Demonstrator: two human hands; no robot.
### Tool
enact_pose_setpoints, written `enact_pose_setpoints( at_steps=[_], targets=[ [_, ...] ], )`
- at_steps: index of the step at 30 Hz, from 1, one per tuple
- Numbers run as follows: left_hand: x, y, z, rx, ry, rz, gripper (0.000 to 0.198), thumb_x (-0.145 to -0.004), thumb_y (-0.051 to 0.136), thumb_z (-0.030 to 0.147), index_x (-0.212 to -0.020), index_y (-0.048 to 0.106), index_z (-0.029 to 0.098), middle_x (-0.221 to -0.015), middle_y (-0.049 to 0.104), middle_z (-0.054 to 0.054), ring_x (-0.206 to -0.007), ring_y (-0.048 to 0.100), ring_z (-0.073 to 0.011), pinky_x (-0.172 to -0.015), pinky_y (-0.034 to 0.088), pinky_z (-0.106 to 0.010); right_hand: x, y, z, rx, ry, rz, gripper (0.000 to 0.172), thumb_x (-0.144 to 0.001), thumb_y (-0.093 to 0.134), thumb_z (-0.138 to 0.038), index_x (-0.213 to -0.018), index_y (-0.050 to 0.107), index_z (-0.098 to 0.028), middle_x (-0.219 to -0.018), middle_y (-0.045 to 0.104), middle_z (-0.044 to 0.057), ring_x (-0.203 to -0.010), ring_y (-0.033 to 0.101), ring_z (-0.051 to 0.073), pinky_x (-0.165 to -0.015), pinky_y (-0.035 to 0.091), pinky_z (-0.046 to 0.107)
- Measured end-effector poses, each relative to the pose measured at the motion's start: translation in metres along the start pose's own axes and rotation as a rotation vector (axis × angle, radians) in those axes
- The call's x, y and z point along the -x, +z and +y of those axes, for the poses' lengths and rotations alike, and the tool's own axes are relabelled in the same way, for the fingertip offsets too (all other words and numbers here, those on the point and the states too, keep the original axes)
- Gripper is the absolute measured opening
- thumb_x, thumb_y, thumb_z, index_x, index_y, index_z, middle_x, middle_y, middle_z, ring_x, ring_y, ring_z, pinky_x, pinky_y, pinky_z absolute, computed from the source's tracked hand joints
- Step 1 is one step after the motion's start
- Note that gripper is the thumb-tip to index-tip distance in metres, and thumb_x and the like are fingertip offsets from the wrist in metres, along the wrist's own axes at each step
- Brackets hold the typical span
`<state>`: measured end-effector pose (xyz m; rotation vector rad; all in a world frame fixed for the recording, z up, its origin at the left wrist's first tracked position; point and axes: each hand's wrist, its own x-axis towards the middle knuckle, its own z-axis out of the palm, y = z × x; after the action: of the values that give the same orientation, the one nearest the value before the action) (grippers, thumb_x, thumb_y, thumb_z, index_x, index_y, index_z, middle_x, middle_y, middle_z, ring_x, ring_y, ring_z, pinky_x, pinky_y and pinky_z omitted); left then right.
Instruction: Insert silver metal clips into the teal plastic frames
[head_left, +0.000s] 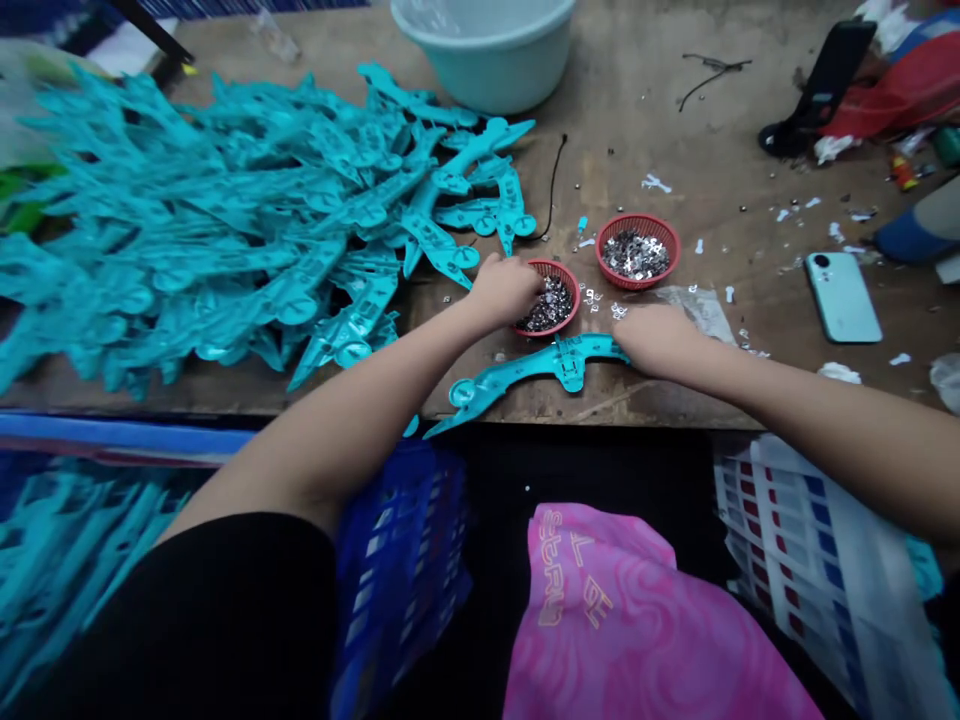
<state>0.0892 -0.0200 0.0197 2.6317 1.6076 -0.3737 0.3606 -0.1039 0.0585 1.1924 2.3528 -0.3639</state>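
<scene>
My left hand (pixel 507 290) reaches over the rim of a small red basket (pixel 576 298), its fingers bent down among small shiny metal pieces (pixel 551 305). Whatever is between those fingertips is hidden. On the table edge in front of me lies a long, curved teal plastic part (pixel 517 376) with a round disc near its left end. My right hand (pixel 654 340) is closed at the right end of this part, covering its tip. A second red basket (pixel 676 262), holding small flat silver pieces (pixel 636 255), stands just beyond, between the hands.
A large heap of similar teal parts (pixel 247 210) covers the left of the table. Behind stands a pale blue basin (pixel 487 60). At right lie a phone (pixel 844 297), a black stand (pixel 825 85) and scraps. Blue (pixel 405 560) and white (pixel 832 570) crates stand below the edge.
</scene>
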Motion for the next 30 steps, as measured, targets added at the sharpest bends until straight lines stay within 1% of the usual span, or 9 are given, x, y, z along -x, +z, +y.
enact_pose_setpoints(
  at_steps=[2,5,9,13,17,20,24,27,30],
  targets=[
    [-0.005,0.008,-0.002,0.016,0.000,-0.006,0.042,-0.112,0.063,0.021,-0.132,0.101,0.022,-0.137,0.095,-0.022,-0.142,0.082,-0.0434,-0.118,0.053,-0.057,-0.005,-0.004,0.009,0.034,0.017,-0.015,0.042,-0.120,0.059,-0.010,-0.142,0.095,-0.007,-0.137,0.092,0.033,-0.129,0.091,0.046,-0.094,0.060,0.045],
    [-0.004,0.018,-0.007,0.025,0.017,0.016,0.045,-0.112,0.060,0.022,-0.130,0.102,0.021,-0.133,0.095,-0.023,-0.143,0.081,-0.0451,-0.122,0.052,-0.062,-0.010,-0.008,0.024,-0.017,-0.052,-0.036,0.030,-0.122,0.076,-0.024,-0.141,0.096,-0.013,-0.131,0.095,0.022,-0.115,0.089,0.036,-0.085,0.051,0.039],
    [-0.002,0.023,-0.013,0.089,0.057,0.030,0.045,-0.109,0.063,0.020,-0.132,0.102,0.022,-0.137,0.095,-0.023,-0.148,0.078,-0.0471,-0.128,0.050,-0.067,-0.012,-0.009,0.037,-0.104,-0.110,-0.057,0.028,-0.118,0.083,-0.023,-0.143,0.095,-0.017,-0.120,0.094,0.013,-0.102,0.082,0.028,-0.080,0.044,0.036],
    [-0.004,0.022,-0.012,0.059,0.034,0.008,0.042,-0.108,0.063,0.020,-0.129,0.100,0.021,-0.132,0.096,-0.022,-0.143,0.080,-0.0448,-0.127,0.050,-0.064,-0.013,-0.007,0.039,-0.128,-0.143,-0.100,0.022,-0.117,0.079,-0.019,-0.132,0.096,-0.018,-0.113,0.092,0.010,-0.093,0.077,0.025,-0.080,0.043,0.037],
    [-0.003,0.019,-0.010,0.032,0.028,0.006,0.040,-0.112,0.059,0.019,-0.117,0.098,0.020,-0.126,0.095,-0.023,-0.137,0.081,-0.0446,-0.123,0.052,-0.064,-0.011,-0.011,0.037,-0.116,-0.141,-0.138,0.024,-0.120,0.075,-0.021,-0.135,0.094,-0.016,-0.111,0.092,0.010,-0.091,0.075,0.024,-0.081,0.045,0.036],
    [0.000,0.017,-0.011,0.082,0.058,0.011,0.041,-0.112,0.058,0.015,-0.124,0.098,0.018,-0.136,0.094,-0.025,-0.143,0.081,-0.0458,-0.125,0.051,-0.064,-0.009,-0.015,0.040,-0.119,-0.148,-0.138,0.026,-0.123,0.072,-0.026,-0.135,0.094,-0.016,-0.111,0.091,0.011,-0.091,0.074,0.024,-0.083,0.046,0.036],
    [-0.002,0.013,-0.013,0.137,0.073,-0.021,0.050,-0.117,0.055,0.018,-0.150,0.093,0.016,-0.148,0.093,-0.026,-0.147,0.083,-0.0450,-0.125,0.053,-0.060,-0.009,-0.014,0.049,-0.150,-0.146,-0.097,0.029,-0.123,0.069,-0.028,-0.135,0.093,-0.016,-0.115,0.092,0.011,-0.093,0.077,0.025,-0.083,0.048,0.037],
    [-0.006,0.011,-0.010,0.169,0.071,-0.066,0.046,-0.113,0.064,0.020,-0.145,0.096,0.018,-0.141,0.095,-0.023,-0.146,0.084,-0.0450,-0.130,0.054,-0.059,-0.011,-0.010,0.055,-0.181,-0.150,-0.072,0.030,-0.121,0.070,-0.027,-0.139,0.092,-0.018,-0.121,0.094,0.011,-0.097,0.080,0.025,-0.085,0.050,0.037],
    [-0.010,0.012,-0.009,0.187,0.054,-0.060,0.046,-0.111,0.063,0.016,-0.141,0.098,0.015,-0.139,0.095,-0.025,-0.146,0.085,-0.0470,-0.135,0.054,-0.063,-0.014,-0.006,0.057,-0.197,-0.158,-0.079,0.032,-0.119,0.072,-0.029,-0.142,0.093,-0.020,-0.124,0.095,0.011,-0.099,0.082,0.026,-0.086,0.052,0.037]
  ],
)
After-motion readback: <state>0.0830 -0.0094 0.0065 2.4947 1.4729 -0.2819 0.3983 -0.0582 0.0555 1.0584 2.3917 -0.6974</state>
